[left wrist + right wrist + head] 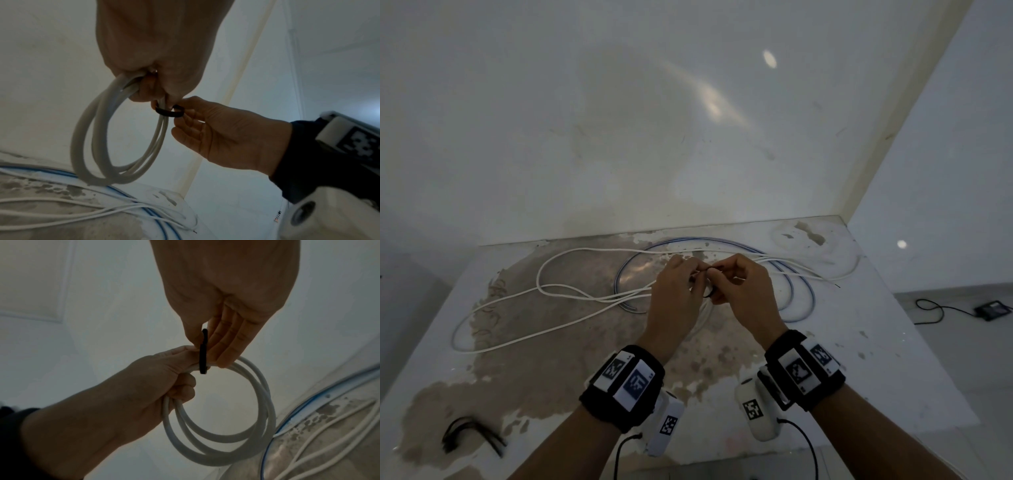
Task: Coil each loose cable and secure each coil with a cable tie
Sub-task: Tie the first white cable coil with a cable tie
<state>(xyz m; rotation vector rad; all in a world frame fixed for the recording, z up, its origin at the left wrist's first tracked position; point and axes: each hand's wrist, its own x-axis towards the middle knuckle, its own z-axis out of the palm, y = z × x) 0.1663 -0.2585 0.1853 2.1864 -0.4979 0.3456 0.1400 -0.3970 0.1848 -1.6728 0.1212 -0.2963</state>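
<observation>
Above the middle of the table (876, 359), my left hand (688, 274) grips a small coil of white cable (115, 138) at its top; the coil hangs below the fist (154, 386). My right hand (726, 277) pinches a black cable tie (169, 112) looped round the coil's strands right next to my left fingers. The same tie (203, 352) appears edge-on in the right wrist view. A long loose white cable (551, 294) and a blue cable (804, 291) sprawl on the table beneath. A bundle of black cable ties (472, 435) lies at the front left.
The table stands against a white wall (654, 120), and its worn surface shows brown patches. Off its right edge, on the floor, a small dark device (993, 310) lies with a black cord.
</observation>
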